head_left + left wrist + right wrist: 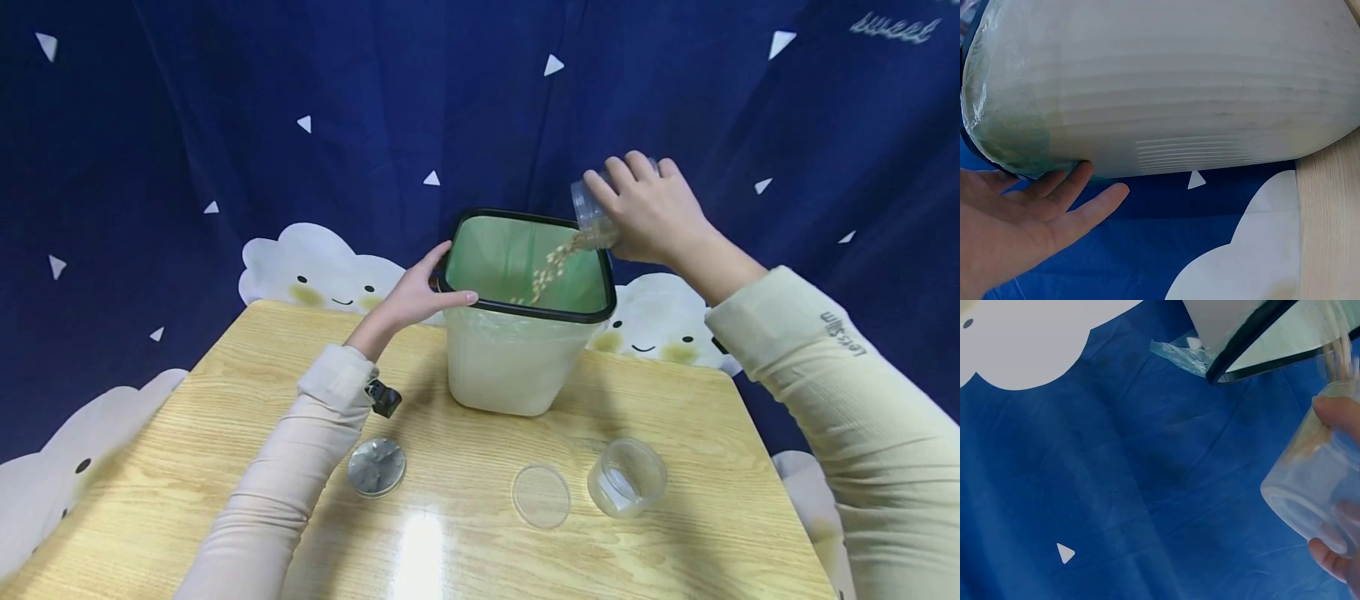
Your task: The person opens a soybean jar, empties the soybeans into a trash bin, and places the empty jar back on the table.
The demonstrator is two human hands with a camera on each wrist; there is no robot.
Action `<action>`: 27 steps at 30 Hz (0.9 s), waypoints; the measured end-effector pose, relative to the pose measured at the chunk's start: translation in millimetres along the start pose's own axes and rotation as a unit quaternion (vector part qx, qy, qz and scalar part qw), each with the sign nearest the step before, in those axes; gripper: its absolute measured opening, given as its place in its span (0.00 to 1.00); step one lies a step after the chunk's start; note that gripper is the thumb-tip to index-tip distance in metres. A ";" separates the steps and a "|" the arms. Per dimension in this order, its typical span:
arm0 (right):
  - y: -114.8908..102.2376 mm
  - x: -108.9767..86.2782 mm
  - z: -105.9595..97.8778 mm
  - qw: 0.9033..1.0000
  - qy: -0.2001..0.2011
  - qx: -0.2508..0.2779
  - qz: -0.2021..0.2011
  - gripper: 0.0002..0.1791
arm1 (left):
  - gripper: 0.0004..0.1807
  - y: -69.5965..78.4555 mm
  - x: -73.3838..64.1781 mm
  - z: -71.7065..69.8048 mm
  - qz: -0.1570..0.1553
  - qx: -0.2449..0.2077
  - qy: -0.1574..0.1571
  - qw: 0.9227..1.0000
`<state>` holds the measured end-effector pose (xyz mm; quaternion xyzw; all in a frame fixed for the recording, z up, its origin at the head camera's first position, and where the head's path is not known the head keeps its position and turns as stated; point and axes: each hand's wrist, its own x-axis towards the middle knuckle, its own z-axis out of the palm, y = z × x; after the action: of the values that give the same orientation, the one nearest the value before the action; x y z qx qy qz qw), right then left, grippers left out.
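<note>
A white trash bin (517,367) with a black rim and a greenish liner (495,254) stands at the table's far side. My left hand (412,296) rests against its left edge, the thumb along the front rim. In the left wrist view the fingers (1072,187) are fairly straight beside the bin wall. My right hand (652,208) grips a clear plastic jar (588,208), tilted over the bin's right side. Small pale beige pieces (551,271) stream from the jar's mouth into the bin. In the right wrist view the jar (1304,469) shows its base, with some pieces inside.
On the wooden table (465,467) lie a silvery round lid (377,467) at left and a clear lid (541,496) near the middle. Beside the clear lid is another clear jar (645,475). A blue curtain (375,100) with white triangles hangs behind.
</note>
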<state>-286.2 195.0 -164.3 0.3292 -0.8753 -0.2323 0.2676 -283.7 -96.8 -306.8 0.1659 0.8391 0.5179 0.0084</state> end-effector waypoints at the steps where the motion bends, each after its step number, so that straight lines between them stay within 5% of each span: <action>1: -0.8 -0.2 0.3 1.000 0.007 -0.002 -0.007 0.51 | 0.52 0.1 -0.2 -0.3 0.000 -0.001 0.000 1.000; 18: -23.9 2.1 3.8 0.986 0.049 -0.061 -0.148 0.45 | 0.51 0.8 -3.0 -0.8 0.003 -0.008 -0.001 1.000; 22: -25.3 1.2 1.6 0.990 0.029 -0.040 -0.133 0.47 | 0.52 1.4 -4.3 -1.0 0.002 -0.007 -0.002 1.000; 27: -26.5 -2.0 -2.1 0.998 0.002 0.010 -0.063 0.50 | 0.52 1.9 -5.0 -1.9 -0.002 -0.004 -0.003 1.000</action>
<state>-271.6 178.0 -178.8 0.3864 -0.8546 -0.2393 0.2512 -278.8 -99.2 -305.1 0.1653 0.8373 0.5211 0.0128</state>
